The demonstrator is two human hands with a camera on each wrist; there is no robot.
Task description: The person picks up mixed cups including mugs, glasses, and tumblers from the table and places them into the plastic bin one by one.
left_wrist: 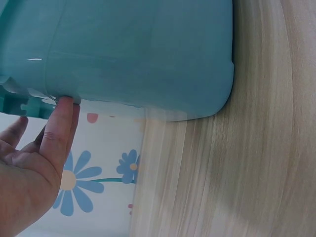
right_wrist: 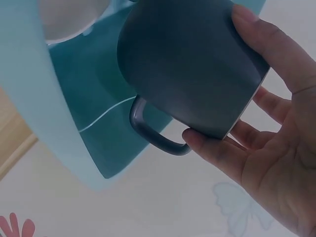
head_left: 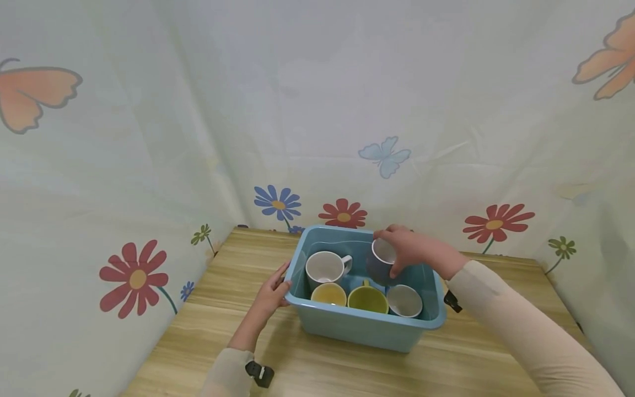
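Note:
My right hand [head_left: 409,251] grips a dark blue-grey mug [right_wrist: 182,64] by its rim, thumb on one side and fingers on the other. The mug is tilted inside the blue plastic bin [head_left: 357,325], its handle pointing away from the palm. At the bin's left rim, my left hand [head_left: 272,295] holds on with the thumb at the lip and the fingers against the outer wall beneath. Inside the bin stand a white mug [head_left: 324,268] at the left, a yellow cup [head_left: 329,294], a green mug [head_left: 368,300] and a whitish cup [head_left: 405,301] along the near side.
The bin stands on a wood-grain table [head_left: 263,248]. Behind it and along both sides hangs a pale curtain [head_left: 307,110] printed with flowers and butterflies, close to the table's back edge. A black strap device [head_left: 260,374] is on the left wrist.

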